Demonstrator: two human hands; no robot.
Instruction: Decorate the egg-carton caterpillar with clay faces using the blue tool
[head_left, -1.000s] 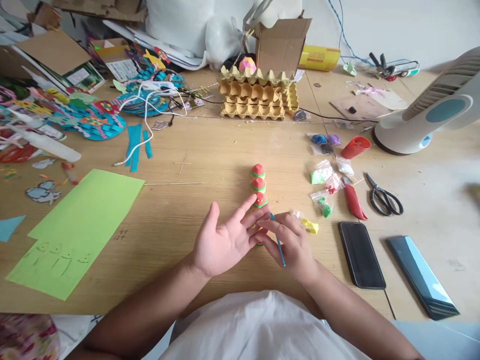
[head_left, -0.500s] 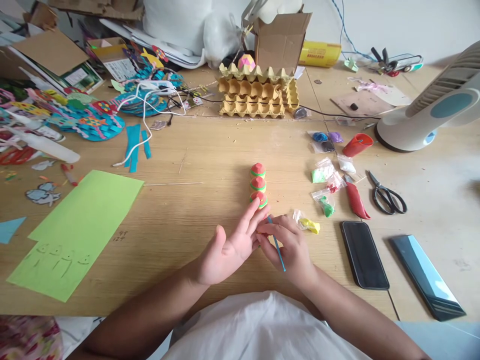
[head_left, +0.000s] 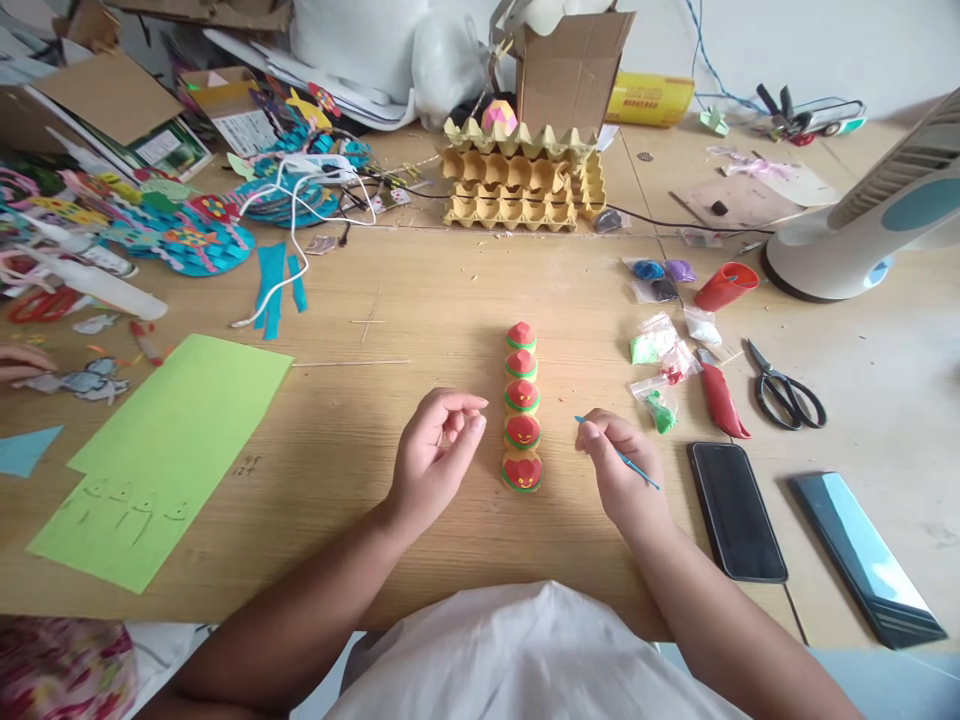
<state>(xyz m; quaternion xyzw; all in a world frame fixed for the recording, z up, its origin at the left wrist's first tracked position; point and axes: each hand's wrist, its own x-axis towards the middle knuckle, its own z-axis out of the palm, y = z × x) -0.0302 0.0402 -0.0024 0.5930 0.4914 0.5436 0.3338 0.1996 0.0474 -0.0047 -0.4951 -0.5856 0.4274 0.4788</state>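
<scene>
A row of several egg-carton cups point(head_left: 523, 433) stands in front of me, each cup with a red domed top and a green band. The nearer ones bear small yellow marks like faces. Just left of the row, my left hand point(head_left: 435, 455) hovers with curled fingers, a small gap between thumb and index finger, and nothing visible in it. Right of the row, my right hand point(head_left: 626, 475) pinches a thin blue modelling tool point(head_left: 639, 471) between thumb and fingers. Neither hand touches the cups.
Clay packets point(head_left: 660, 410), scissors point(head_left: 784, 388), a red-handled knife point(head_left: 724, 400) and a phone point(head_left: 739, 510) lie at right. Green paper point(head_left: 180, 420) lies left; another person's hand point(head_left: 22, 360) is at the left edge. Egg cartons point(head_left: 517, 180) and a fan point(head_left: 817, 255) stand behind.
My hands have parted, left hand moving left and right hand moving right, uncovering the nearer cups. My left fingers have curled. Another person's hand has appeared at the left edge.
</scene>
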